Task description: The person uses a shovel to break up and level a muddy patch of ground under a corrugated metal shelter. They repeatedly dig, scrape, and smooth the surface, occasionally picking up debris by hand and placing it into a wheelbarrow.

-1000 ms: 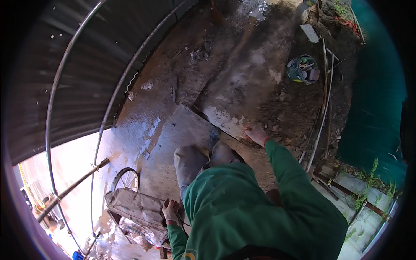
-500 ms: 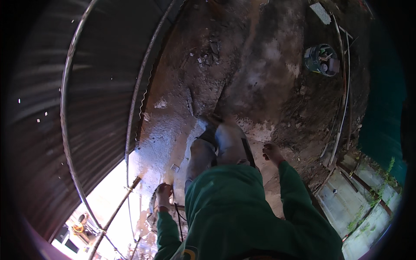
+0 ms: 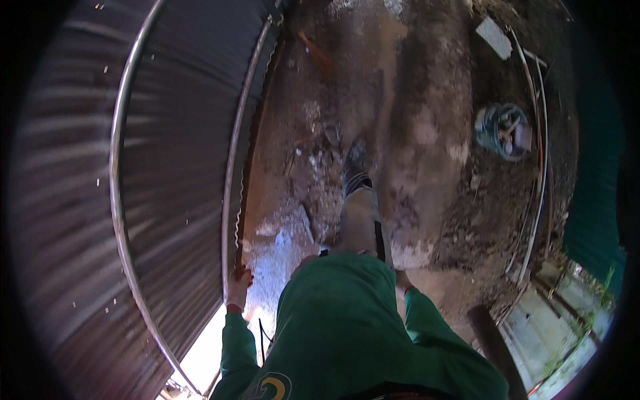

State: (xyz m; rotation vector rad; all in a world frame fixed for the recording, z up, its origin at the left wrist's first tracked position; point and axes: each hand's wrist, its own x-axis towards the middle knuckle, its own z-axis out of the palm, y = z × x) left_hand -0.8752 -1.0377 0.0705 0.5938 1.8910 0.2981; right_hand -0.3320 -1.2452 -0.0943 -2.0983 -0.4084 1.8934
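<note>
My left hand (image 3: 239, 285) hangs low at my left side, beside a metal pipe (image 3: 232, 220) that runs along a dark corrugated wall. Its fingers are loosely bent and a little apart, with nothing visible in them; whether they touch the pipe I cannot tell. Close to my left sleeve a thin dark cable (image 3: 262, 337) shows. At my right hip, the right hand (image 3: 403, 281) is partly behind my body and sleeve, so its fingers are hidden. One booted foot (image 3: 357, 167) is stretched out ahead of me on the muddy ground.
Corrugated metal sheeting (image 3: 180, 153) with a curved pipe (image 3: 117, 167) lines the left. Ahead lies rubble (image 3: 320, 157) on wet earth. On the right stand a bucket (image 3: 503, 133) of tools, long pale poles (image 3: 541, 167), a light slab (image 3: 495, 38) and concrete panels (image 3: 543, 333).
I have stepped forward, one leg now reaching ahead. My left hand has come up beside the wall pipe, while the right has drawn back to my hip. The bucket appears nearer.
</note>
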